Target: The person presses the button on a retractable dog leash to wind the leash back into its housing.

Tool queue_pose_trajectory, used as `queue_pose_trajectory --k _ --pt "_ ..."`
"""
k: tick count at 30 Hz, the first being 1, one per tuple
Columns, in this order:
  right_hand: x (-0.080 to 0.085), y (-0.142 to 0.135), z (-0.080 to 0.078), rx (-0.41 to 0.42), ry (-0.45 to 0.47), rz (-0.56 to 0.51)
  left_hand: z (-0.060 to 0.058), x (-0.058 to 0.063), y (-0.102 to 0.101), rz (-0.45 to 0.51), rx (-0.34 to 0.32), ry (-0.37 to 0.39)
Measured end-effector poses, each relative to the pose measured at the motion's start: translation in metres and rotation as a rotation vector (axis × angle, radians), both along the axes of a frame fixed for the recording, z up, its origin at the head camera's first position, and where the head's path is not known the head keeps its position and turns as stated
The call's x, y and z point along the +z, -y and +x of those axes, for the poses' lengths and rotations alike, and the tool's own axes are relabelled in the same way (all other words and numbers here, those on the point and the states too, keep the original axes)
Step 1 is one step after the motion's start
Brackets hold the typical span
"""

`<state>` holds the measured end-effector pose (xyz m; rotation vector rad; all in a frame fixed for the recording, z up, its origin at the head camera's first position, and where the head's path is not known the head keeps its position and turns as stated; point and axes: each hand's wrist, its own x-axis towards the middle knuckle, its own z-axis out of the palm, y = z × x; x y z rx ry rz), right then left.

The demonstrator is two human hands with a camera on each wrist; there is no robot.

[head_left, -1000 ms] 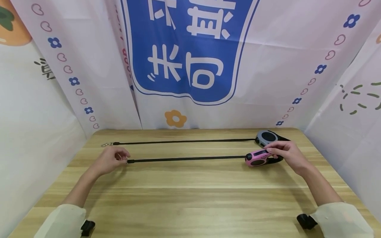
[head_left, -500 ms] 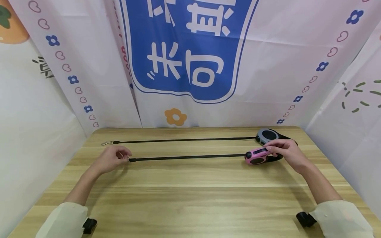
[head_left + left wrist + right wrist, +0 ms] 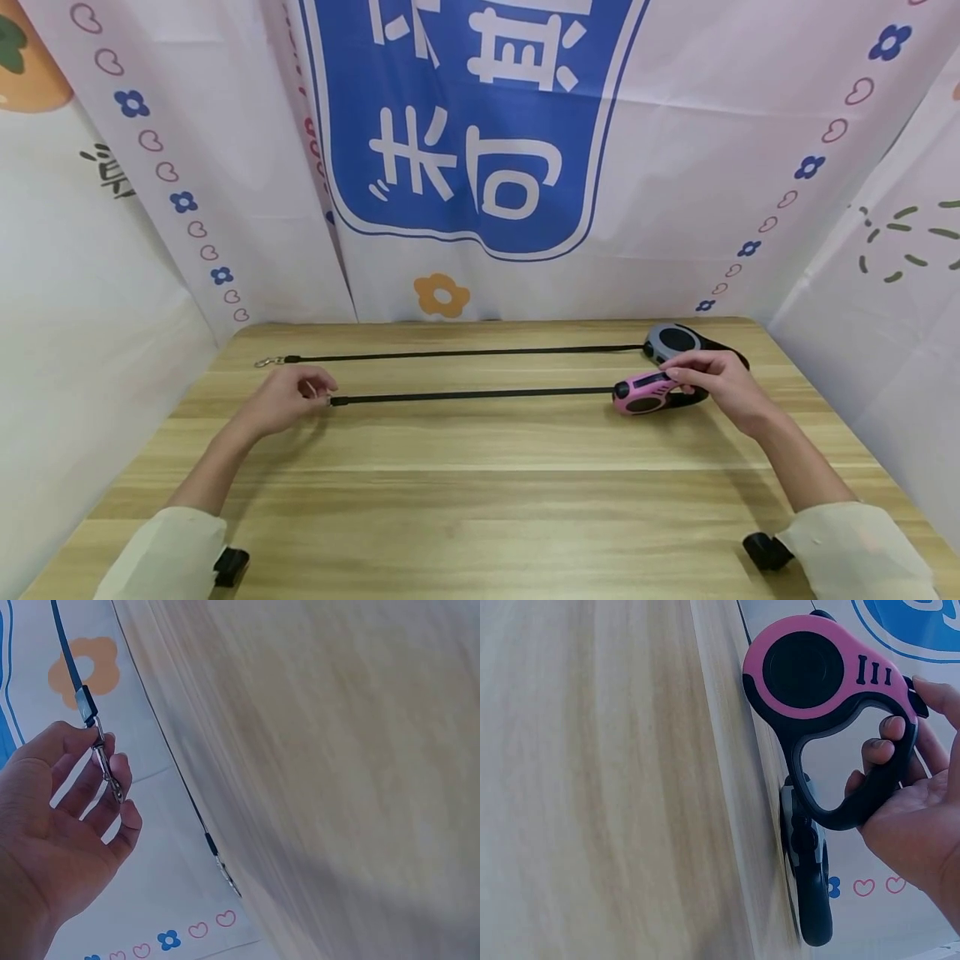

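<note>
My right hand (image 3: 716,385) grips a pink and black retractable dog leash (image 3: 641,393). In the right wrist view, several fingers pass through its handle loop (image 3: 847,810), and the thumb lies at the black button (image 3: 917,703). From the leash's nose a black strap (image 3: 472,396) runs left in a nearly straight line, a little above the table. At its far end my left hand (image 3: 281,402) pinches the metal snap hook (image 3: 105,763) between thumb and finger, the other fingers loosely bent. Behind, a grey and black retractable leash (image 3: 672,343) lies partly hidden by the right hand.
The grey leash's own strap (image 3: 465,354) lies drawn out along the back of the wooden table (image 3: 480,500), ending in a snap hook (image 3: 270,362) at left. A printed cloth (image 3: 675,208) hangs behind the table, with more cloth at both sides.
My left hand has moved slightly right with the snap hook, and the pink leash slightly left, so the strap between them is a bit shorter. The grey leash stays put.
</note>
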<state>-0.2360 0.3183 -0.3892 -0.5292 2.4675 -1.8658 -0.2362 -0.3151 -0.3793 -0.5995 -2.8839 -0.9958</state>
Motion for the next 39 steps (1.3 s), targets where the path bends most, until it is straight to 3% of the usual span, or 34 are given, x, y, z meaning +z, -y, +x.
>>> queue_pose_trajectory --k 9,28,39 --pt "0.001 0.001 0.001 -0.01 -0.003 0.01 -0.001 -0.002 -0.004 0.022 -0.041 -0.01" --pt "0.006 0.006 0.003 -0.025 0.005 0.048 -0.003 0.001 -0.011 -0.003 -0.022 0.001" --pt "0.005 0.007 0.002 -0.035 -0.013 0.064 -0.004 0.0 -0.017 0.029 -0.045 -0.007"
